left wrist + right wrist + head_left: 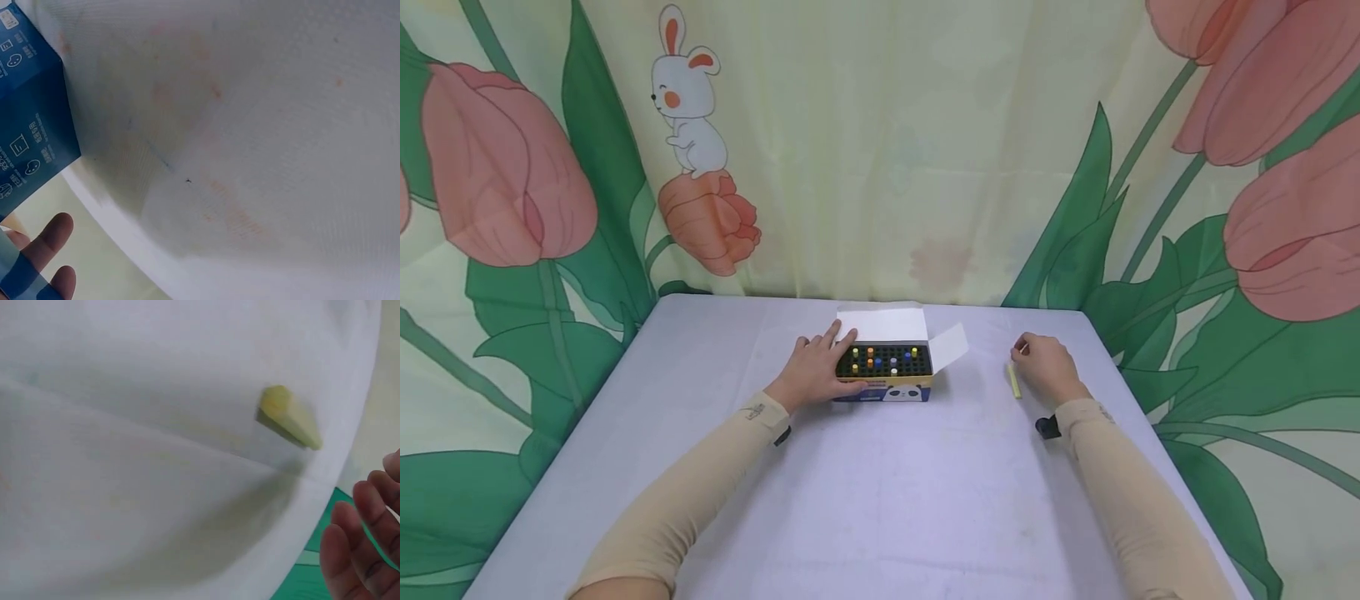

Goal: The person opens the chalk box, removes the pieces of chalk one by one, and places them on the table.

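Note:
My left hand holds the left end of an open cardboard box, thumb along its front and index finger at its back left corner. Coloured stick ends, orange, blue and yellow, poke up from a black holder with rows of holes inside. In the left wrist view the box's blue printed side is seen, with spread fingers beyond it. Over on the right lies a short pale yellow stick with flat sides; its exact kind is unclear. Loosely bent, my right hand hovers beside its far end, apart from it.
The box's white lid stands raised at the back, and a side flap sticks out to the right. A white cloth covers the table. Behind the table hangs a curtain printed with tulips and a rabbit.

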A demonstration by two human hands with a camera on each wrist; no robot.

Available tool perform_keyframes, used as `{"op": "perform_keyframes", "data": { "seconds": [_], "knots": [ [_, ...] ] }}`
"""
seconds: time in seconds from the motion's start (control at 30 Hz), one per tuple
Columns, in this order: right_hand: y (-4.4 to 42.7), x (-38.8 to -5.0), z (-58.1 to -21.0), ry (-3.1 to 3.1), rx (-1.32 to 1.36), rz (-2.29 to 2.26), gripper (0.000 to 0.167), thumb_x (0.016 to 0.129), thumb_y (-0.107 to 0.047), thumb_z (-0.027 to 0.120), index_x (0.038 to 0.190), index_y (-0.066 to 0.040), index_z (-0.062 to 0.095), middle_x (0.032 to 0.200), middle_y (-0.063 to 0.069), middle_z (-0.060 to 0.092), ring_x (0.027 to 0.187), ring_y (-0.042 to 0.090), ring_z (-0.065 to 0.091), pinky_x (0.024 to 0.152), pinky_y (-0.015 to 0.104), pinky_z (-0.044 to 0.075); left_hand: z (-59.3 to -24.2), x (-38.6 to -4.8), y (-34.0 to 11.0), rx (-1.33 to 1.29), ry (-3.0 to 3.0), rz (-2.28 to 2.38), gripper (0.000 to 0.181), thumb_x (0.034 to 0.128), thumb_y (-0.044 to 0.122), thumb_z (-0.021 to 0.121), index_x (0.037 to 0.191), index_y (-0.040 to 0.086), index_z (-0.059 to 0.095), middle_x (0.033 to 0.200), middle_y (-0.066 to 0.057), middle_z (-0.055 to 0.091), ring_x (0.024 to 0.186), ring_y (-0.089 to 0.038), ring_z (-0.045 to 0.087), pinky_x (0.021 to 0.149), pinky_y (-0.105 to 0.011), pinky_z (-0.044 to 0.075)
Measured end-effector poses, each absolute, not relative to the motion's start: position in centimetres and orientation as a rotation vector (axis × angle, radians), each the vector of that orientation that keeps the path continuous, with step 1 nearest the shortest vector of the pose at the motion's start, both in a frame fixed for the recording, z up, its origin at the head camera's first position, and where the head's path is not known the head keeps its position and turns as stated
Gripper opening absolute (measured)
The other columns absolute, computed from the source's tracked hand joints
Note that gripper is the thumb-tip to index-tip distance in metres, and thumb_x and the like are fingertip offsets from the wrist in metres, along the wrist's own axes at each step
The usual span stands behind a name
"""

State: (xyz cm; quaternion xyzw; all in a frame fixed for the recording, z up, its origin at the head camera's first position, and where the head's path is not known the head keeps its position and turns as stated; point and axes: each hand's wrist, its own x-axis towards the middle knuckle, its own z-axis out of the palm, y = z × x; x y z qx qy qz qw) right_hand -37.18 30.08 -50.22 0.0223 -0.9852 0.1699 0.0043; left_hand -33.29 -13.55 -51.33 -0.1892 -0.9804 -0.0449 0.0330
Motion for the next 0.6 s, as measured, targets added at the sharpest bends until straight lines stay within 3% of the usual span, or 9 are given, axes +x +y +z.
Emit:
{"op": "perform_keyframes", "data": {
  "seconds": [0.33, 0.6],
  "knots": [
    [27.0, -38.0, -45.8, -2.772, 0.309, 0.535, 0.021, 0.103, -0.021, 0.061, 0.109, -0.003, 0.07, 0.097, 0.015, 0.073, 0.084, 0.029, 0.066, 0.074, 0.045, 0.055, -51.2, -33.5, -13.5, -0.601, -3.01, -0.124, 0.109, 0.0826, 0.087, 0.054, 0.166, 0.023, 0.024, 0.17, -0.02, 0.023, 0.129, -0.038, 0.058, 0.105, -0.059, 0.041],
    [20.6, -37.1, -42.0, -2.609, 0.516, 0.604, 0.014, 0.102, -0.015, 0.062, 0.107, -0.005, 0.071, 0.096, 0.011, 0.073, 0.086, 0.026, 0.069, 0.076, 0.042, 0.058, -51.3, -33.2, -13.3, -0.569, -3.024, -0.107, 0.109, 0.0832, 0.087, 0.053, 0.166, 0.023, 0.024, 0.17, -0.019, 0.022, 0.132, -0.038, 0.057, 0.106, -0.059, 0.041]
  ]
}}
